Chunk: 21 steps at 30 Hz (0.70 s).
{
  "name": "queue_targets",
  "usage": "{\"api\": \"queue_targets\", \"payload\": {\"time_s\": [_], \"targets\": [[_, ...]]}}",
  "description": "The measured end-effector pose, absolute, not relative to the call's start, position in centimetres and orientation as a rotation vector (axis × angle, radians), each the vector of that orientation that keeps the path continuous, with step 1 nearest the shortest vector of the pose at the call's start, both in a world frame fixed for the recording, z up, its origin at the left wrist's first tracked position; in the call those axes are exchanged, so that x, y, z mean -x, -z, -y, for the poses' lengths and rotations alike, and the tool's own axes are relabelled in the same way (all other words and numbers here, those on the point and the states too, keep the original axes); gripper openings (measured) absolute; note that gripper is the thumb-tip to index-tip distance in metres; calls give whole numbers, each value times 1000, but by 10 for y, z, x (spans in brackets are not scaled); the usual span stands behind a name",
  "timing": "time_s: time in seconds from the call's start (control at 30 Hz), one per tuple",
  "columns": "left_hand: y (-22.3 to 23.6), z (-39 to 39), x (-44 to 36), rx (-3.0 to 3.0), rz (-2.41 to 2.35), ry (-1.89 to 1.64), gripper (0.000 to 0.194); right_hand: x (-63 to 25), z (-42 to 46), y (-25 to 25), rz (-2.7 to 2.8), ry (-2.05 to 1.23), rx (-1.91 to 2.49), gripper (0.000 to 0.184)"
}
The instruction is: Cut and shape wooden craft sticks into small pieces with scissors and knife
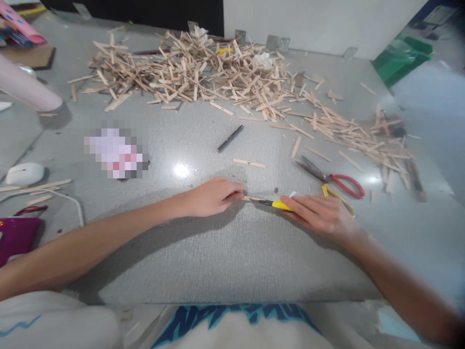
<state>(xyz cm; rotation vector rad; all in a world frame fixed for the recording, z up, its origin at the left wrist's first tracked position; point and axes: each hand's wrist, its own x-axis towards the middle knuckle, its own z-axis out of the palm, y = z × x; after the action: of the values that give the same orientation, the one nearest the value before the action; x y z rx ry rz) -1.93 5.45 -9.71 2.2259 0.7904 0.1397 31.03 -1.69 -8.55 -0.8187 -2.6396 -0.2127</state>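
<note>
Grey and faintly textured, the table (218, 261) fills most of the view, with a black panel (145, 12) and a pale panel (312, 24) along its far edge. Next in size, a wide heap of flat wooden sticks (196, 72) sprawls across the far side and thins out toward the right. Beyond the table's right edge stands a green bin (401, 60). Both of the person's hands work over the middle of the near part. Fingers curled together, the left hand (214, 198) pinches one end of a short wooden stick; the right hand (323, 215) is closed around a yellow cutter, its fingers wrapped over the handle. At the left edge lie a pink cylinder (32, 87) and a purple case (20, 238). Scissors (329, 177) with a red handle rest just beyond the right hand, blades parted. A white mouse (26, 174) sits far left. Smaller again, the yellow cutter (281, 205) points its dark end leftward at the held stick. A dark rod (231, 138) lies beyond the hands, near a loose stick (249, 163). Smallest is the short wooden stick (250, 198), between left fingertips and cutter; whether the blade touches it, I cannot tell.
</note>
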Motion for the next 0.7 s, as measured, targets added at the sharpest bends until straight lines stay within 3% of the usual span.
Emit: {"api": "queue_targets", "payload": {"time_s": [0.37,0.7], "targets": [[93,-54,18,-2180,-812,-105,28,-310,17,87,2659,298,804,26],[96,-54,19,-2190,-798,-123,29,-312,18,88,2673,213,874,36]]}}
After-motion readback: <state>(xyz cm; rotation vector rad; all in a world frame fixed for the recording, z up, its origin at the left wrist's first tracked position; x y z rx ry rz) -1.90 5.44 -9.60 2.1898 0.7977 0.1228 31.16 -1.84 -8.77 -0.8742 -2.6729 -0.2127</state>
